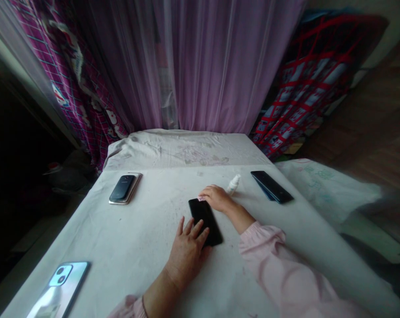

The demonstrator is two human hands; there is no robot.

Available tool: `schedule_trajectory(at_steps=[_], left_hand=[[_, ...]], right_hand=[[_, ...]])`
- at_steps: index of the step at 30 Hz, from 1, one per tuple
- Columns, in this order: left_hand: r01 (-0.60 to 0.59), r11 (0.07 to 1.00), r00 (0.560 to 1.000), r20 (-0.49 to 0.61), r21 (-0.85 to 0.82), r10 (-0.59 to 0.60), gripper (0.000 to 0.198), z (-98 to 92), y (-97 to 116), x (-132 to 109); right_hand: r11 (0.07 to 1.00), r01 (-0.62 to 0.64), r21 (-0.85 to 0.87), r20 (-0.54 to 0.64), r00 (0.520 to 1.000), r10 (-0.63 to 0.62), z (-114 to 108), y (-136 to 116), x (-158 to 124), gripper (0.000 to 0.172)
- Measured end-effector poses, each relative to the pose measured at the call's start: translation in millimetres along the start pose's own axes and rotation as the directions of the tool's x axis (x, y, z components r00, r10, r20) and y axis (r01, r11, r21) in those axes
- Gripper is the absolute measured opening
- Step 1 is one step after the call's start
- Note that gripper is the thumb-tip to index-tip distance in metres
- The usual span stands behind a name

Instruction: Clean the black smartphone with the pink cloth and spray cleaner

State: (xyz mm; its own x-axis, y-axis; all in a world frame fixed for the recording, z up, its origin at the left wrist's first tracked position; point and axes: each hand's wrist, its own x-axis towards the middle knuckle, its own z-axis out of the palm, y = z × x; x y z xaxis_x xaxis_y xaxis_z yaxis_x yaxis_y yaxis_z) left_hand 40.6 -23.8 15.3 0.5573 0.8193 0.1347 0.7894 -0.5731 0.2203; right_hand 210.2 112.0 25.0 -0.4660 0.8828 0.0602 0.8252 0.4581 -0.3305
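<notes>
From my end, the view is dominated by a sheer purple curtain (216, 57), with a red-patterned fabric (307, 84) hanging to the right of it. Below them sits the bench (87, 234), covered in a stained white sheet, with a rumpled cloth (183, 148) along its far edge.

Four phones are on the bench. A dark phone (122, 187) sits on a silver one at far left, a pale dual-camera phone (59, 289) lies near the front left corner, and a black phone (271, 186) lies at far right.

The fourth, a black phone (205, 221), lies face-up and angled between my two hands. My left hand (186, 251) has a wide grip, fingers spread, and rests on the phone's near end. My right hand (216, 198) comes in from the far side, its fingertips at the phone's top corner. A small pink scrap (201, 198) shows under them, but I can't tell if it's held. A small white spray bottle (233, 184) lies just beyond that hand.
</notes>
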Motion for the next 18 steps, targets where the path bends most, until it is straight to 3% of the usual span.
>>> schedule_trajectory(at_steps=[3, 12, 15, 18], left_hand=[[-0.012, 1.000, 1.000, -0.003, 0.007, 0.012, 0.041, 1.4, -1, 0], [0.008, 1.000, 1.000, 0.019, -0.008, -0.008, 0.041, 0.7, 0, 0], [0.037, 0.999, 0.999, 0.006, -0.017, -0.037, 0.041, 2.8, 4, 0], [0.061, 0.998, 0.998, -0.010, -0.030, -0.061, 0.045, 0.5, 6, 3]], right_hand=[[1.000, -0.005, 0.009, -0.013, 1.000, 0.005, 0, 4, -2, 0.020], [0.986, 0.066, 0.156, -0.095, 0.994, -0.052, 20, -27, 14, 0.021], [0.972, 0.027, 0.234, -0.195, 0.981, 0.020, 19, -16, 5, 0.020], [0.940, -0.059, 0.335, -0.328, 0.928, 0.174, 21, -2, -18, 0.023]])
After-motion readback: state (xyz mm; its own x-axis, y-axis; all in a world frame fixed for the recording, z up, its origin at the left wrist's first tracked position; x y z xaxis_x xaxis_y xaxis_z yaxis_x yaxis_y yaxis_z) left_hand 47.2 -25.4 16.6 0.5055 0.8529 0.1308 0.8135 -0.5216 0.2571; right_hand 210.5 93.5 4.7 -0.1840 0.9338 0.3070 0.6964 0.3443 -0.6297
